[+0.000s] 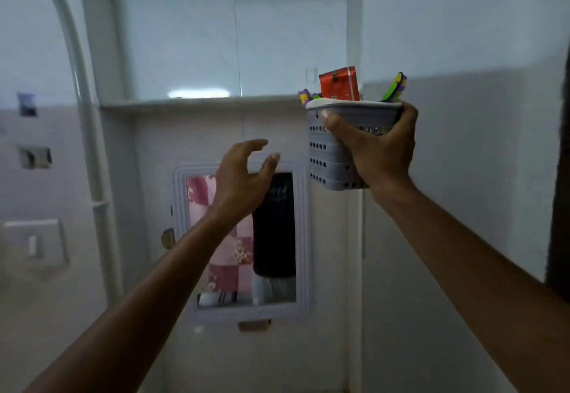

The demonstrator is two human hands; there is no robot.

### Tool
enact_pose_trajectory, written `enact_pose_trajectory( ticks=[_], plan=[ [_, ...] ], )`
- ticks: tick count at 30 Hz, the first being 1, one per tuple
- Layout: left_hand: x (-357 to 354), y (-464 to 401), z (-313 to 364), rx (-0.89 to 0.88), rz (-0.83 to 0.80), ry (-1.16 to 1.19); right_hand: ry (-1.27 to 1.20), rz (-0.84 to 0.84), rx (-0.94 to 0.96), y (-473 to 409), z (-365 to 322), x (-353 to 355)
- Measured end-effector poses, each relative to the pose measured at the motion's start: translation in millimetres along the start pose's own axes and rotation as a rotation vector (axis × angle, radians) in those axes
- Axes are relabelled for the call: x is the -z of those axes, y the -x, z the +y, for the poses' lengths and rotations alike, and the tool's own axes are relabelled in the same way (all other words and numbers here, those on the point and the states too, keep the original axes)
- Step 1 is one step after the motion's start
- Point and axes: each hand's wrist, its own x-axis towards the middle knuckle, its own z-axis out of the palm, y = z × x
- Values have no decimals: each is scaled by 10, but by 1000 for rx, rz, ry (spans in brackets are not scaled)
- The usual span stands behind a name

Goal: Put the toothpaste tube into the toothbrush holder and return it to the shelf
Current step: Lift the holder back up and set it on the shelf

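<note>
Leftmost, a white pipe runs down the wall beside the recessed shelf, whose ledge is bare apart from a bright reflection near its middle. Below the shelf hangs a framed mirror. The left hand is raised in front of the mirror's upper edge, fingers spread and curled, holding nothing. Further right, the right hand is wrapped around the grey perforated toothbrush holder, thumb pressed on its front wall, holding it in the air level with the shelf's right end. The red toothpaste tube stands upright inside the holder, with colourful toothbrushes poking up on either side.
</note>
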Motion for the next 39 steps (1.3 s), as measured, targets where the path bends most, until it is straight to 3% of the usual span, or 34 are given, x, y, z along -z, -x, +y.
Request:
enact_pose_trajectory(
  ticks=[8,12,17,26,32,39],
  plan=[
    [-142,-1083,89,-106,163,-280,6,18,71,-656,-399,-285],
    [-286,-1453,8,-84,107,-346,30,40,104,-829,-480,-409],
    [-402,-1480,-281,-128,139,-435,56,43,149,-1000,-487,-567],
    [-389,-1526,-311,-130,168,-378,47,102,267,-1419,-500,-1163],
    [-365,-1561,-304,-129,162,-409,250,-90,137,-1458,-202,-1546],
    [-393,-1568,-353,-156,193,-427,652,-395,213,-1484,139,-1556]
  ],
)
